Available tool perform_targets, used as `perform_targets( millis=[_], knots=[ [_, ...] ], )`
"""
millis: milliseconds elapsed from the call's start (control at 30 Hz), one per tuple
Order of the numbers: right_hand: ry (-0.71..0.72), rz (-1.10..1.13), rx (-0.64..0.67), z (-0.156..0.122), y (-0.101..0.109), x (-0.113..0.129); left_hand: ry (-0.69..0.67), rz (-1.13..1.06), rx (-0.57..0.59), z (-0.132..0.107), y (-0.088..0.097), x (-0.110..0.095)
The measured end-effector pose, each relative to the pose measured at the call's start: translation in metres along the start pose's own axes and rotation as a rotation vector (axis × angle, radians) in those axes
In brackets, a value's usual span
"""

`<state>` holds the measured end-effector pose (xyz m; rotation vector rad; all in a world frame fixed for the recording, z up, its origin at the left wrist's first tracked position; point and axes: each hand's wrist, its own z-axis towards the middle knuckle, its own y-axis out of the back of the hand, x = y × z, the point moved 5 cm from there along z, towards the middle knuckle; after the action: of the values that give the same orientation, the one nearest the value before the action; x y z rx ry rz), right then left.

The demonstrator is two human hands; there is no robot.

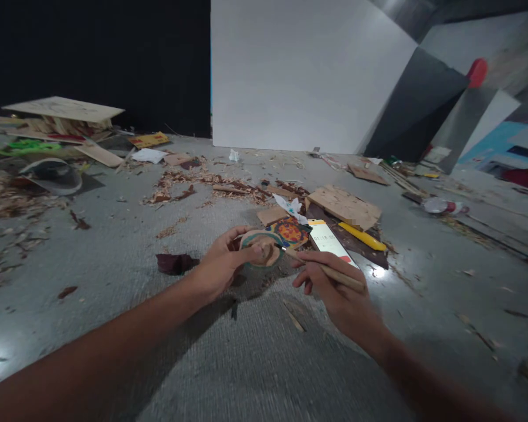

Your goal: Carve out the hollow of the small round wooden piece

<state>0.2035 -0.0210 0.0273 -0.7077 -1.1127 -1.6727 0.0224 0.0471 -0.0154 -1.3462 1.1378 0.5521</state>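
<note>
The round painted piece (pixel 271 253) is in front of you, its left side clamped in your left hand (pixel 224 258), thumb across its face. Your right hand (pixel 341 296) slants in from the right, fingers closed around a wooden-handled tool (pixel 343 278), tip at the piece's right edge. Beyond your right knuckles lie a phone (pixel 328 241) and yellow cutter (pixel 361 235); grey floor (pixel 264 363) stretches between your forearms.

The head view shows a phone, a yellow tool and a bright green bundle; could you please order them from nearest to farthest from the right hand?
From the right hand:
1. Phone: just beyond the hand.
2. Yellow tool: right of the phone.
3. Bright green bundle: far left, in the background.
</note>
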Motion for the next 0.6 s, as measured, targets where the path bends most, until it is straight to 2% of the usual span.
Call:
perform_targets(
  millis=[133,267,400,600],
  knots=[
    [0.006,-0.005,-0.013,0.000,0.003,-0.001,-0.024,0.021,-0.006,0.002,0.002,0.001],
    [-0.065,0.017,0.080,0.000,-0.002,-0.007,-0.011,0.082,0.015,0.003,0.006,0.003],
    [-0.121,0.104,0.074,0.000,-0.004,-0.013,-0.007,0.143,0.081,0.001,0.004,0.002],
    [-0.240,0.278,0.093,0.001,-0.006,-0.022,0.028,0.129,0.109,-0.002,0.000,0.001]
  ],
)
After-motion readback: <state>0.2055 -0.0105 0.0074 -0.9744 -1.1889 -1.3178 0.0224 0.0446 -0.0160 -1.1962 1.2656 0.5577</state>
